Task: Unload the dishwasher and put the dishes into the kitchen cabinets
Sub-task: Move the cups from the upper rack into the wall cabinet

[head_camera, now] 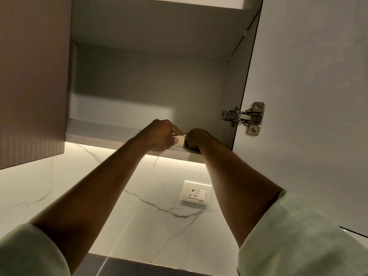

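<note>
So I'm watching the head cam feed and it's tilted way up at the open white wall cabinet [139, 80]. Both arms are stretched up to the front lip of its bottom shelf [95, 134], which makes sense: the shelf sits high, so the item has to go over that edge before it can be let go.

The left hand [159, 136] is curled closed, pinching a small cream-white piece [180, 140] between thumb and fingers. The right hand [196, 139] is fisted tight just beside it, and a sliver of something light green [187, 134] peeks out between the 2 hands. I can't tell whether that's 1 item with 2 colours or 2 separate ones, or even what kind of dish it is, too much is covered. It sits right at the shelf edge, near the right end, close to the open white cabinet door [308, 96] with its silver metal hinge [245, 117].

My guess is both hands are on it to keep it steady while it gets set down on the shelf.

Counts: 2 hands, 2 pale green sleeves [298, 240], 1 hinge showing, 1 white wall socket with a switch [196, 193] on the white marble-look backsplash [139, 216]. The rest of the shelf I can see looks bare, no other dishes visible.
</note>
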### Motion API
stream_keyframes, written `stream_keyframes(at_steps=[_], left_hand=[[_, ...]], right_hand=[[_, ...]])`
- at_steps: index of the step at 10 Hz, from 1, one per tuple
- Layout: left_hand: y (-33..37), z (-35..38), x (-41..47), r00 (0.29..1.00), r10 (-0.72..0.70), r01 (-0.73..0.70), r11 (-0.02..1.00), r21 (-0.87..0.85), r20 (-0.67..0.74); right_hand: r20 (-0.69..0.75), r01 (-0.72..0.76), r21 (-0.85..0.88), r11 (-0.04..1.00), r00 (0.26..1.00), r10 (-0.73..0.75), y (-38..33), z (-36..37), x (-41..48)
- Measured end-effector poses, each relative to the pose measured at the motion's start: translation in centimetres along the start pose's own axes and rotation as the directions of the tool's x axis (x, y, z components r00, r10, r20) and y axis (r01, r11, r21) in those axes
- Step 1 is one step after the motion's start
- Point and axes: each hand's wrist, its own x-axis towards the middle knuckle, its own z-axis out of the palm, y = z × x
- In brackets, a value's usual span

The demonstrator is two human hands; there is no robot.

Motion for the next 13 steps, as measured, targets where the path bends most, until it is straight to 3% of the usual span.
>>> stream_keyframes(at_steps=[4, 5, 6, 8, 9, 11, 12, 13], left_hand=[[-0.6, 0.0, -0.6, 0.998, -0.054, 0.057, 0.984, -0.169, 0.023], [-0.7, 0.0, -0.6, 0.999, -0.049, 0.046, 0.989, -0.141, -0.016], [0.0, 0.3, -0.9, 0.998, -0.019, 0.009, 0.986, -0.169, -0.056], [1.3, 1.3, -0.5, 1.000, -0.007, 0.003, 0.993, -0.117, -0.030], [1.6, 1.7, -0.8, 0.995, -0.064, 0.056, 0.994, -0.098, -0.080], [3.6, 4.4, -7.3, 0.863, -0.051, 0.059, 0.998, 0.001, -0.502], [6.7, 7.5, -13.5, 0.844, -0.018, 0.022, 1.000, 0.000, -0.537], [9.2, 9.6, -17.5, 0.892, -0.006, 0.023, 0.999, 0.032, -0.452]], right_hand=[[-0.058, -0.016, 0.025, 1.000, 0.998, 0.017, -0.4, -0.9, -3.2], [-0.140, 0.027, 0.072, 0.997, 0.990, -0.017, -0.5, -0.1, -4.4], [-0.424, 0.212, 0.219, 0.952, 0.900, -0.103, 0.9, 3.5, -9.1], [-0.482, 0.314, 0.033, 0.949, 0.837, -0.260, 3.8, 9.9, -14.8], [-0.494, 0.331, -0.010, 0.944, 0.819, -0.293, 4.6, 10.9, -15.5], [-0.555, 0.305, -0.007, 0.952, 0.791, -0.257, 7.4, 11.4, -20.3], [-0.556, 0.297, -0.023, 0.955, 0.789, -0.259, 9.8, 11.4, -23.4], [-0.528, 0.283, -0.015, 0.959, 0.812, -0.247, 11.7, 11.5, -25.8]])
